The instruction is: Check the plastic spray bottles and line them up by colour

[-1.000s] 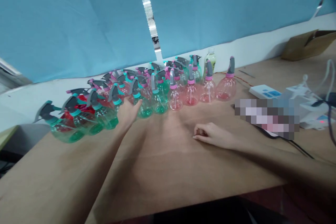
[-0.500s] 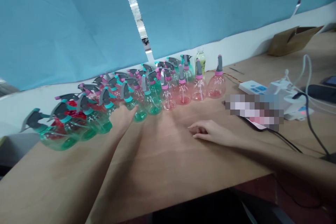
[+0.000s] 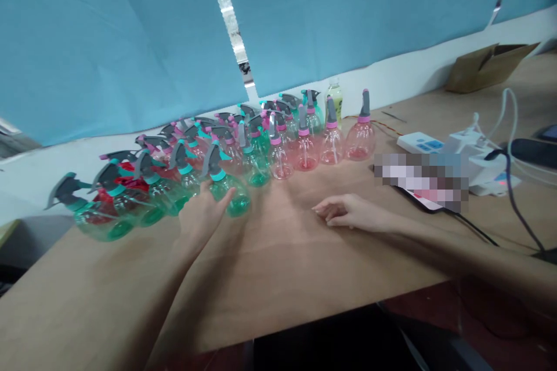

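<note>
My left hand (image 3: 203, 213) is closed round the near side of a green spray bottle (image 3: 237, 197) with a grey and teal trigger head, at the front of the rows. The bottle leans slightly, and some of my fingers are hidden behind it. My right hand (image 3: 342, 212) rests over the table with loosely curled fingers and nothing in them. Several more green bottles (image 3: 104, 226) stand to the left. Clear pink bottles (image 3: 307, 156) with grey and pink heads stand to the right, the last one (image 3: 360, 140) a little apart.
A drink bottle (image 3: 334, 98) stands behind the spray bottles. On the right of the table (image 3: 278, 278) lie a phone (image 3: 418, 182) with a blurred screen, a power strip (image 3: 420, 142), chargers and cables. An open cardboard box (image 3: 487, 68) is at the back right.
My left hand has taken hold of the front green bottle and drawn it slightly nearer, out of the row. My right hand has hardly moved; its fingers look a little looser.
</note>
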The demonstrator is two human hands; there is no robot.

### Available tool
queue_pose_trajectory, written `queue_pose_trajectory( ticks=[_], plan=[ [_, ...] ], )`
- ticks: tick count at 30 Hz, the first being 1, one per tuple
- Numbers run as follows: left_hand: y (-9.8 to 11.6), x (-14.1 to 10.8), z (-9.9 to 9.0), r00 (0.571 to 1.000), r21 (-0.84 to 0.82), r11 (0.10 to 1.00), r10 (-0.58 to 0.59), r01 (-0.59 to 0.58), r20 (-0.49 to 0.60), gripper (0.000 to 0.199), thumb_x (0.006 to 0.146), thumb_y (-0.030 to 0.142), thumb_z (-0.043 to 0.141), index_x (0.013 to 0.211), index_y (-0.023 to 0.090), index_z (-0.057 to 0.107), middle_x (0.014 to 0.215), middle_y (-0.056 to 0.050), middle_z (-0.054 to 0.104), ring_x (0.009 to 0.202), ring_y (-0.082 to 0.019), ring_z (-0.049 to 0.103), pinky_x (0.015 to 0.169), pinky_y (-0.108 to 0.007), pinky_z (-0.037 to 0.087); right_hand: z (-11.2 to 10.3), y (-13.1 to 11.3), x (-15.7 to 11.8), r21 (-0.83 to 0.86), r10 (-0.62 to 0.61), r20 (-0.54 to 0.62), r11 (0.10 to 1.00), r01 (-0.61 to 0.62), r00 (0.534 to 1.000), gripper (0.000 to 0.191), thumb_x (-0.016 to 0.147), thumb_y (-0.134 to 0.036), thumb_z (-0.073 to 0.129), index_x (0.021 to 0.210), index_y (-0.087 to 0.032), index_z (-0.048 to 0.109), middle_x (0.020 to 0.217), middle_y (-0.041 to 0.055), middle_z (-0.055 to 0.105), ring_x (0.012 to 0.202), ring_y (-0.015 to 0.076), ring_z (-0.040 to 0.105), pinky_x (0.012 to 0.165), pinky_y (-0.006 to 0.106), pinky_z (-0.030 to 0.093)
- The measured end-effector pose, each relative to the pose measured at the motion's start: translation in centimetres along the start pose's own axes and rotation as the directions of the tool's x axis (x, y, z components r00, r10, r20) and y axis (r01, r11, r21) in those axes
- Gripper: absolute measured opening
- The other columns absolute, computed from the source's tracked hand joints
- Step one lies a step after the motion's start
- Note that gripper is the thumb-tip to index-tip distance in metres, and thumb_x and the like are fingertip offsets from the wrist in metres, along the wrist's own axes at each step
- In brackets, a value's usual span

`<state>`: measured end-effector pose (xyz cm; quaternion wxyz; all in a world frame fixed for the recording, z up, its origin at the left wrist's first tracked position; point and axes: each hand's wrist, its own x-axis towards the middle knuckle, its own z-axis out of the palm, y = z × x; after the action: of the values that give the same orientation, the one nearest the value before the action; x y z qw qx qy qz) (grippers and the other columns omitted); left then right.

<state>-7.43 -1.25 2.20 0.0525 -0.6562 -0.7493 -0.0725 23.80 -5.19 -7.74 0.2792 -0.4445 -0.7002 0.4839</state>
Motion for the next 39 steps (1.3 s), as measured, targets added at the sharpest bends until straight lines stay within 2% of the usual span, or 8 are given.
queue_pose_trajectory(
  ticks=[7,11,14,18,24,28,34,39],
  plan=[
    [0.2,-3.6,-0.7,0.999,0.027,0.999,0.023,-0.024,0.040,0.073,0.084,0.068,0.032,0.134,0.016,0.036,0.081,-0.012,0.071,0.087,-0.038,0.066,0.065,-0.039,0.047,0.5,-1.2,0.1,0.021,0.103,0.040,0.994,-0.103,0.994,0.055,0.063,-0.004,0.049,0.114,-0.021,0.062,0.101,0.0062,0.070,0.096,0.0209,0.065,0.048,0.018,0.043],
    [0.5,-5.7,-1.2,0.998,0.035,0.999,0.036,-0.038,0.050,0.066,0.085,0.065,0.035,0.131,0.017,0.039,0.077,-0.009,0.070,0.083,-0.036,0.067,0.060,-0.035,0.044,0.8,-0.9,0.7,0.044,0.034,0.046,0.998,-0.037,0.998,0.051,0.065,-0.005,0.050,0.112,-0.020,0.064,0.102,0.0053,0.070,0.098,0.0196,0.065,0.073,0.028,0.053],
    [0.5,-7.1,-1.5,0.995,0.013,0.997,0.079,-0.080,0.054,0.063,0.086,0.063,0.036,0.131,0.020,0.038,0.073,-0.005,0.069,0.075,-0.033,0.067,0.053,-0.031,0.038,0.9,-0.5,1.3,0.054,-0.030,0.035,0.998,0.028,0.999,0.047,0.068,-0.007,0.051,0.111,-0.022,0.065,0.110,0.0044,0.069,0.104,0.0191,0.063,0.094,0.036,0.047],
    [0.2,-8.6,-1.8,0.989,-0.039,0.992,0.125,-0.123,0.076,0.060,0.085,0.064,0.036,0.130,0.025,0.037,0.065,0.001,0.067,0.065,-0.030,0.066,0.048,-0.029,0.032,1.1,-0.4,1.9,0.055,-0.055,0.069,0.997,0.051,0.996,0.046,0.071,-0.008,0.052,0.113,-0.025,0.064,0.115,0.0030,0.067,0.109,0.0200,0.061,0.095,0.038,0.046],
    [0.2,-9.5,-1.8,0.991,-0.060,0.995,0.090,-0.084,0.098,0.061,0.081,0.068,0.042,0.127,0.028,0.040,0.063,0.002,0.066,0.062,-0.031,0.065,0.048,-0.030,0.032,2.0,-1.3,2.3,0.037,-0.021,-0.006,0.999,0.021,1.000,0.026,0.084,-0.032,0.056,0.107,-0.023,0.066,0.108,0.0051,0.068,0.097,0.0186,0.063,0.084,0.033,0.049],
    [-0.1,-9.6,-1.8,0.989,-0.097,0.992,0.090,-0.079,0.116,0.060,0.079,0.070,0.041,0.122,0.028,0.045,0.067,0.001,0.067,0.062,-0.029,0.065,0.049,-0.030,0.034,2.3,-1.8,2.6,0.057,0.097,-0.006,0.994,-0.096,0.995,0.046,0.087,-0.057,0.046,0.085,-0.015,0.067,0.082,0.0078,0.068,0.067,0.0142,0.060,0.057,0.026,0.047],
    [-0.6,-9.6,-2.1,0.996,-0.126,0.990,0.074,-0.067,0.048,0.056,0.077,0.071,0.045,0.106,0.025,0.053,0.062,0.001,0.063,0.052,-0.022,0.060,0.045,-0.029,0.034,1.9,-2.2,2.5,-0.068,0.126,-0.013,0.990,-0.127,0.992,0.038,0.086,-0.051,0.051,0.090,-0.018,0.069,0.052,-0.0019,0.051,0.048,0.0102,0.047,0.051,0.024,0.038],
    [-0.8,-9.4,-2.3,0.994,-0.200,0.973,0.111,-0.112,-0.017,0.064,0.078,0.066,0.048,0.130,0.031,0.036,0.069,0.004,0.063,0.053,-0.018,0.061,0.047,-0.027,0.040,1.8,-2.4,2.4,-0.098,0.127,-0.013,0.987,-0.128,0.992,0.034,0.085,-0.049,0.053,0.093,-0.020,0.069,0.056,-0.0025,0.050,0.046,0.0096,0.045,0.048,0.025,0.035]
  ],
)
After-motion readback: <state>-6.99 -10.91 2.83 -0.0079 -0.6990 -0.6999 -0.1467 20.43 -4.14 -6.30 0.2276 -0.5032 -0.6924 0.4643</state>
